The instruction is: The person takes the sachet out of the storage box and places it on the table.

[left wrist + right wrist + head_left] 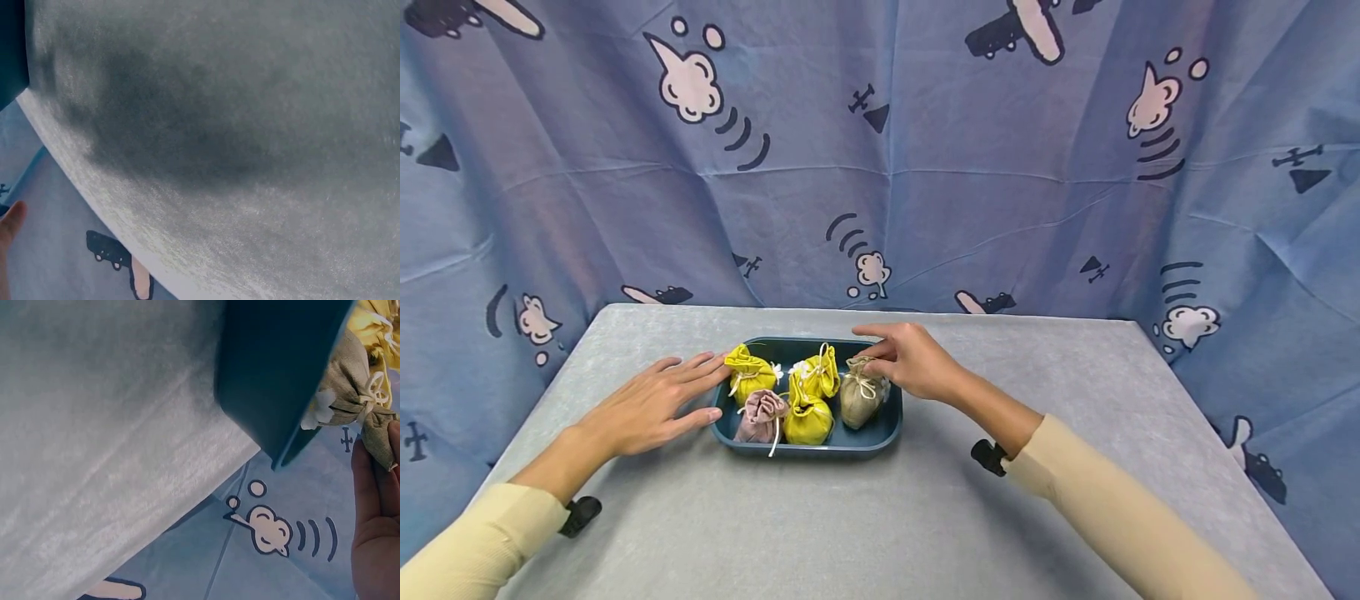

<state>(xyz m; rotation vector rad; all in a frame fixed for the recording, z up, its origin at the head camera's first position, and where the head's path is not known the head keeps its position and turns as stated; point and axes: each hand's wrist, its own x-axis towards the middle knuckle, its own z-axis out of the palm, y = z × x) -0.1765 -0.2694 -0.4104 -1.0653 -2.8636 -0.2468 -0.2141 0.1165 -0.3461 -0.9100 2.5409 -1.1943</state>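
R hand [917, 362] pinches tan bag [859, 403] by its neck, R end of tray [820, 452]
Most open room is on table [880, 525] this side of tray & to R; pink bag [754, 423] & front yellow bag [808, 423] sit by near rim; step in hand is prob. gripping tan bag; can't tell if its base is off tray floor; next move likely calls for straight lift past rim; L hand [658, 404], fingers straight, nothing held, is at L rim beside back-left yellow bag [751, 382], contact unclear; middle yellow bag [818, 375] alongside; narrow strip to far table edge, then curtain [925, 225].
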